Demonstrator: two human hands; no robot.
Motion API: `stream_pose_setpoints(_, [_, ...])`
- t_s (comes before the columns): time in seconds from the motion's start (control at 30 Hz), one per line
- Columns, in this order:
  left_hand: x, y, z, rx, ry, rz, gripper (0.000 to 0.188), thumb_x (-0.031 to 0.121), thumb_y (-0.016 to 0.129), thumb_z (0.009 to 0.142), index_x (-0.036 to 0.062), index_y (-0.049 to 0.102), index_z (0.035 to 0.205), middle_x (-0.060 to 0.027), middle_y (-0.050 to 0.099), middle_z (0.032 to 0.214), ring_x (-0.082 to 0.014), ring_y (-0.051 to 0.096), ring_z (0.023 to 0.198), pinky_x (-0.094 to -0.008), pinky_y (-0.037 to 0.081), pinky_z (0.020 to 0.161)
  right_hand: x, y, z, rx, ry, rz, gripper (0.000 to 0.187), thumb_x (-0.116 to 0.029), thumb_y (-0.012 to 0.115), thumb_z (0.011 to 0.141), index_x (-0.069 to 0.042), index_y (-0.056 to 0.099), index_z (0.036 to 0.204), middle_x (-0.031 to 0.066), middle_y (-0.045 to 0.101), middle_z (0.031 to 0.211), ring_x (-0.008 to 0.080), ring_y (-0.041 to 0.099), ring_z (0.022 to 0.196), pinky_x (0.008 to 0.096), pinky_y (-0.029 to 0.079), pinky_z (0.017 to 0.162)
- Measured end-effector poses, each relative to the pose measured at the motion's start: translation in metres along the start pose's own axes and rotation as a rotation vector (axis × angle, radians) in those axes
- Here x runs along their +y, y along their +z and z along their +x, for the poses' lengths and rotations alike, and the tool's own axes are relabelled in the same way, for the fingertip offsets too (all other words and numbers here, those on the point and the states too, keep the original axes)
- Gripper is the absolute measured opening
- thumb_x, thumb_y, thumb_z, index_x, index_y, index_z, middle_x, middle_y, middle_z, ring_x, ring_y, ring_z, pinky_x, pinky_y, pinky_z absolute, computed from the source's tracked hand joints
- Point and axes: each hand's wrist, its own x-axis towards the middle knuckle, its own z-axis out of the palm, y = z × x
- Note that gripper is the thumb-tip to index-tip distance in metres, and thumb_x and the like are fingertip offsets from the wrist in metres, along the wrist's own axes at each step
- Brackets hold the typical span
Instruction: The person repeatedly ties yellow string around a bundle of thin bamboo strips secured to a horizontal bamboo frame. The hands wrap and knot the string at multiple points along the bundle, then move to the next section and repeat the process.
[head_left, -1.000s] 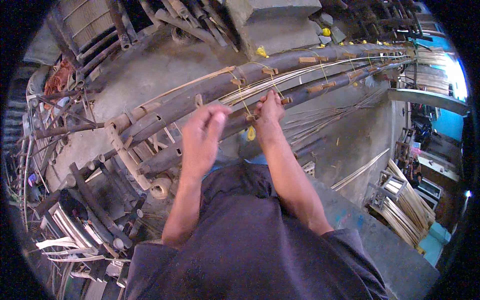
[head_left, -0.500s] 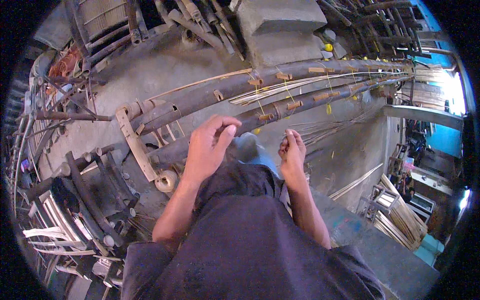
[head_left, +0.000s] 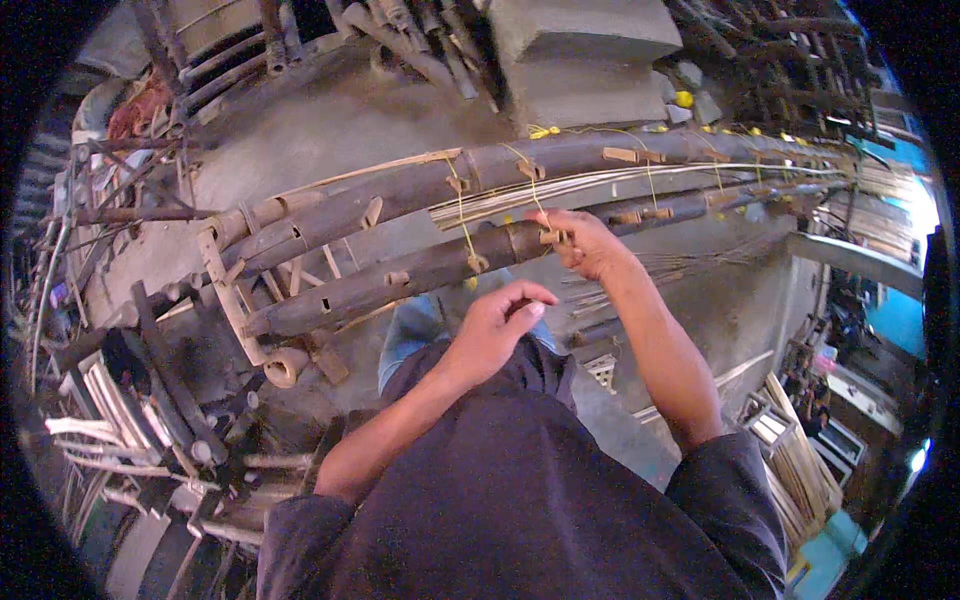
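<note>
Two dark bamboo poles run side by side from left to far right; pale thin strips [head_left: 600, 182] lie between them. Yellow strings [head_left: 650, 185] cross between the poles at short pegs of cut bamboo. Reaching over the near pole [head_left: 400, 278], my right hand [head_left: 592, 246] has its fingers bent round a bamboo peg [head_left: 550, 237], where one yellow string meets the pole. Part of the peg is hidden by the fingers. My left hand [head_left: 495, 325] hovers before my body, fingers half curled, thumb a little apart from the forefinger, with nothing visible in it.
A light crosspiece [head_left: 228, 290] joins the poles' left ends. Bamboo frames [head_left: 190, 380] crowd the lower left. Beyond the poles stands a concrete block [head_left: 590, 85]. Thin sticks [head_left: 680, 265] lie on the floor at right; slats [head_left: 805, 460] lean by a small frame.
My right hand has moved forward and left onto the peg at the near pole. My left hand has come back and right, away from the pole. The view has shifted slightly.
</note>
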Motion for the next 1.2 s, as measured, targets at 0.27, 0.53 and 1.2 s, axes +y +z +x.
stream_pose_setpoints(0.27, [0.012, 0.024, 0.011, 0.36, -0.21, 0.068, 0.022, 0.02, 0.051, 0.094, 0.0067, 0.062, 0.108, 0.0084, 0.039, 0.066, -0.0036, 0.034, 0.058, -0.0215, 0.028, 0.053, -0.013, 0.008, 0.019, -0.081, 0.131, -0.069, 0.022, -0.032, 0.073, 0.083, -0.017, 0.068, 0.097, -0.0096, 0.04, 0.059, 0.0021, 0.029, 0.047, 0.0229, 0.014, 0.043])
stream_pose_setpoints(0.53, [0.011, 0.052, 0.024, 0.496, -0.292, -0.045, 0.022, 0.02, 0.05, 0.095, 0.0051, 0.061, 0.109, 0.008, 0.038, 0.067, -0.0033, 0.034, 0.058, -0.0212, 0.029, 0.054, -0.003, 0.017, 0.032, 0.061, 0.068, 0.08, 0.038, -0.019, 0.074, 0.074, -0.003, 0.065, 0.108, 0.0082, 0.068, 0.093, 0.0223, 0.065, 0.074, 0.036, 0.049, 0.058])
stream_pose_setpoints(1.2, [0.029, -0.083, 0.039, 0.243, -0.015, 1.221, 0.029, 0.025, 0.058, 0.089, 0.007, 0.064, 0.111, -0.0176, 0.068, 0.098, -0.0372, 0.064, 0.09, -0.0473, 0.051, 0.08, 0.005, 0.08, -0.114, -0.089, -0.864, -1.185, 0.013, -0.014, 0.062, 0.086, -0.003, 0.067, 0.089, 0.0125, 0.057, 0.079, 0.0275, 0.059, 0.076, 0.04, 0.046, 0.069])
